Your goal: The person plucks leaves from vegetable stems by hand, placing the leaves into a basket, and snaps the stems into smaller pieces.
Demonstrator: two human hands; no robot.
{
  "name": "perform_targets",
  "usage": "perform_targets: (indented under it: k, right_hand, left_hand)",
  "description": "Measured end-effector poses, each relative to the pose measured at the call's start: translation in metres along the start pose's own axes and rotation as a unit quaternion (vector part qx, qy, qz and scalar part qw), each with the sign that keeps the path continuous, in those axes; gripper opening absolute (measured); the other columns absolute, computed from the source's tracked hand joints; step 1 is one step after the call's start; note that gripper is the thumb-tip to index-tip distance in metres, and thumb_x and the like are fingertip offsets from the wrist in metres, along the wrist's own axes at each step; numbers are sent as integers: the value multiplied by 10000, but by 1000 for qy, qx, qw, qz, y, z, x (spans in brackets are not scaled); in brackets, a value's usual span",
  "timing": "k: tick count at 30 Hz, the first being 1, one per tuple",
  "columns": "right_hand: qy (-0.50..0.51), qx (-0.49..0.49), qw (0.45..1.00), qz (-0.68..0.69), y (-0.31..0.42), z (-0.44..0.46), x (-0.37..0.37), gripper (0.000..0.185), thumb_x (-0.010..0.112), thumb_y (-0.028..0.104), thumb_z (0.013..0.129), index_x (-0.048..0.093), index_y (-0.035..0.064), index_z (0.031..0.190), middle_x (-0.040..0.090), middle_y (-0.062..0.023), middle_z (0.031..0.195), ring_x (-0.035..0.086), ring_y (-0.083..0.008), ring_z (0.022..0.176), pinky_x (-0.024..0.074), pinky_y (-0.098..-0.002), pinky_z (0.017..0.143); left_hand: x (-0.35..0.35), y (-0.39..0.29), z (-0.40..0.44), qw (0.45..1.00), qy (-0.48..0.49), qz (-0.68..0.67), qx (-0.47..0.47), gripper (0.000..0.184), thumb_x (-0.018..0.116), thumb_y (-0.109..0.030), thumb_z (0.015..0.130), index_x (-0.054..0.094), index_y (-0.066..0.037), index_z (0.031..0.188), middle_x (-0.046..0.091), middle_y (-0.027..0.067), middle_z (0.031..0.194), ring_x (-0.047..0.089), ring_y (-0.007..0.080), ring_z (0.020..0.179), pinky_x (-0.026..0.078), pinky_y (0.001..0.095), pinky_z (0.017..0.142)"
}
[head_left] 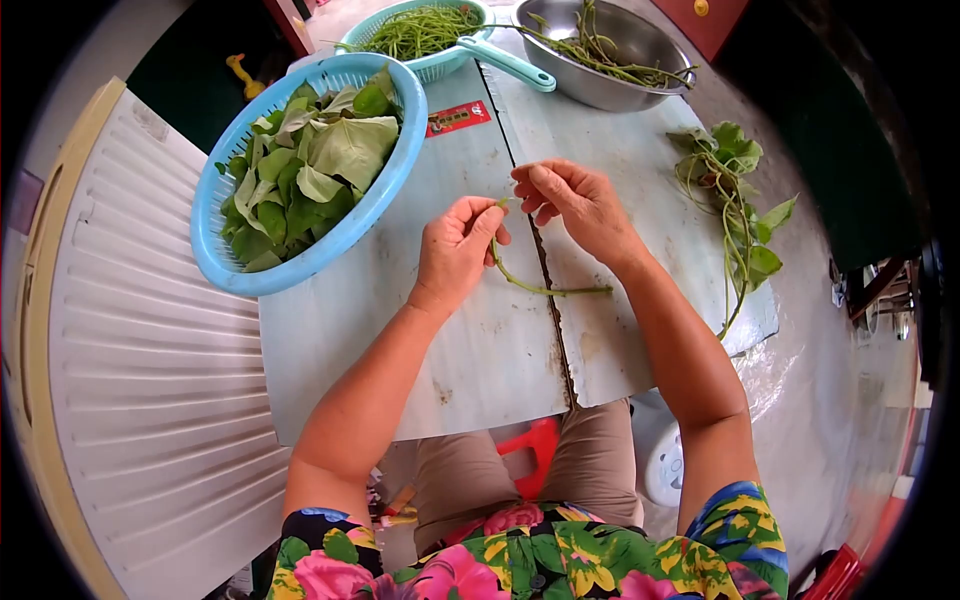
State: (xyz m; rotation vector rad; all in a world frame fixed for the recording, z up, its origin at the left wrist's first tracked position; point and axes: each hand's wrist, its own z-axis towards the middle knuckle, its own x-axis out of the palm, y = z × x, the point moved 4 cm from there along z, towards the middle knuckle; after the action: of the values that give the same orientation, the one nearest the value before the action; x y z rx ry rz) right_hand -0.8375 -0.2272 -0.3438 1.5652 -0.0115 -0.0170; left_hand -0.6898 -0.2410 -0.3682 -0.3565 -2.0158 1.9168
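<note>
My left hand (462, 246) pinches a thin green stem (530, 288) near its upper end. The rest of the stem hangs below the fingers and bends to the right over the table. Up and to the right, close to the stem's tip, my right hand (572, 200) has thumb and forefinger pressed together. Whatever those fingertips hold, if anything, is too small to make out. On the left, a blue plastic basket (405, 180) is heaped with broad green leaves (310, 170).
A pale table (400, 380) with a dark seam lies before me. At the back stand a turquoise handled colander (510, 65) of green stems and a steel bowl (600, 95) with darker stalks. A leafy vine (738, 215) lies at right, a red packet (458, 118) near the seam.
</note>
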Motion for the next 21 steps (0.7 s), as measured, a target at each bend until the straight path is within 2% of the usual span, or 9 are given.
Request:
perform_targets:
  k: [5, 6, 10, 19, 21]
  right_hand:
    - [40, 1, 997, -68, -2, 1, 0, 262, 535, 259, 844, 612, 13, 891, 569, 3, 714, 495, -60, 641, 413, -200, 546]
    - [47, -10, 997, -55, -3, 1, 2, 213, 586, 221, 811, 614, 15, 856, 559, 9, 688, 483, -55, 626, 401, -196, 533]
    - [65, -16, 998, -12, -5, 0, 9, 170, 604, 174, 794, 602, 8, 826, 563, 7, 698, 482, -56, 629, 401, -199, 533]
    - [-32, -30, 999, 2, -3, 1, -3, 128, 583, 130, 805, 576, 2, 821, 565, 3, 687, 477, -51, 609, 409, -196, 551]
    - [-71, -141, 982, -104, 2, 0, -1, 77, 594, 91, 776, 588, 46, 838, 577, 1, 751, 514, -95, 674, 420, -218, 548]
  left_hand:
    - [0, 0, 1, 1000, -4, -17, -4, 160, 511, -207, 856, 562, -58, 886, 558, 6, 667, 411, 27, 489, 333, 163, 419]
    - [0, 1, 2, 1000, -4, -17, -7, 160, 511, -207, 856, 562, -58, 886, 558, 6, 667, 411, 27, 489, 333, 163, 419]
    - [0, 1, 1, 1000, -2, -9, 1, 163, 522, -208, 850, 561, -55, 891, 560, 9, 674, 413, 27, 487, 329, 161, 419]
    - [1, -1, 1, 1000, 13, 9, -23, 161, 584, -157, 801, 569, -31, 900, 557, 6, 673, 437, 27, 480, 315, 159, 406]
    - [1, -1, 2, 999, 8, 11, -35, 156, 586, -152, 798, 576, -28, 892, 556, 5, 666, 438, 26, 477, 312, 160, 401]
